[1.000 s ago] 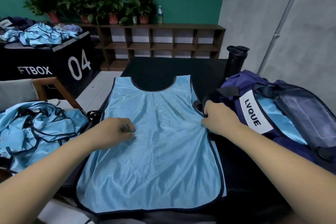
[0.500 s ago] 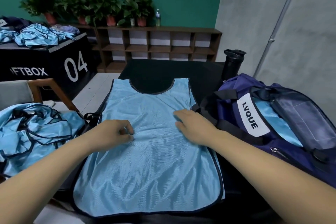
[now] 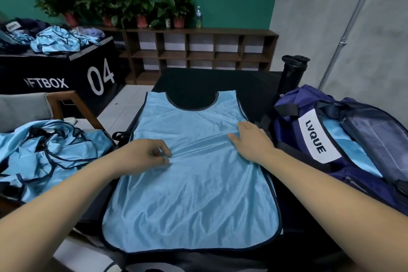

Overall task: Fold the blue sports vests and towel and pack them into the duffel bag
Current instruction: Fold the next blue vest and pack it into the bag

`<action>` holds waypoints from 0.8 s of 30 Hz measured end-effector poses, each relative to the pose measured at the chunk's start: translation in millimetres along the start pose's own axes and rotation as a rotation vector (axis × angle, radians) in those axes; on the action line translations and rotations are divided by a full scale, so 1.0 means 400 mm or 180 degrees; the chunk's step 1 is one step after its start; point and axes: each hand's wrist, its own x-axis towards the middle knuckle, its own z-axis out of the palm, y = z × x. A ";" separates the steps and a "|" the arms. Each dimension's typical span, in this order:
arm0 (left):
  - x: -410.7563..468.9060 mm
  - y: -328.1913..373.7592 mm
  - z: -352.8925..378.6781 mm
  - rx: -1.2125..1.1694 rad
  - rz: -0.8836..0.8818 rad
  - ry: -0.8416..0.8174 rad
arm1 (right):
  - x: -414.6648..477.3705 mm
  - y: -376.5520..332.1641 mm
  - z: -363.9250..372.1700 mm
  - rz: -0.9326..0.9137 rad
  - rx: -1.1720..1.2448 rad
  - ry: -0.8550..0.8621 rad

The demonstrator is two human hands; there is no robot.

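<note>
Right hand (image 3: pixel 251 141) has slid back out from the middle of the cloth toward its right-hand hem, and the left hand (image 3: pixel 143 157) has stayed put. Count with me: one light-blue mesh sports vest (image 3: pixel 192 194) with dark piping is spread flat on the black tabletop (image 3: pixel 187 79), neck hole toward the far edge, bottom hem at the near edge. Two hands are on it, well apart. The left one sits left of centre, its fingers curled and pinching a small pucker of fabric, with creases running out from it. The right one lies flat with straight fingers, pressing the vest just inside its right edge. So the vest sits under both palms, most of its length stretching back between the forearms.

One navy fabric duffel bag (image 3: pixel 293 99) with a white LVQUE label (image 3: pixel 318 139) stands at the right edge of the tabletop, just beside the right wrist, unzipped, with light-blue cloth (image 3: pixel 353 150) showing inside. One tall black bottle (image 3: pixel 291 73) stands behind it. Two loose heaps of blue vests: one heap (image 3: pixel 48 152) off the left edge, one (image 3: pixel 59 42) on the black box marked 04 (image 3: pixel 66 73).
</note>
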 end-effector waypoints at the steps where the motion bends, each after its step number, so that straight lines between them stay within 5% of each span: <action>1: -0.005 0.001 -0.008 0.0041 0.0015 0.0034 | -0.010 -0.006 -0.014 -0.0102 0.0060 0.0071; 12: -0.127 0.041 0.004 0.0357 0.0824 0.0341 | -0.240 -0.077 -0.091 -0.1761 0.0530 -0.0324; 24: -0.254 0.103 0.268 0.1621 0.1863 0.0180 | -0.427 -0.121 -0.007 -0.2368 0.0207 -0.0215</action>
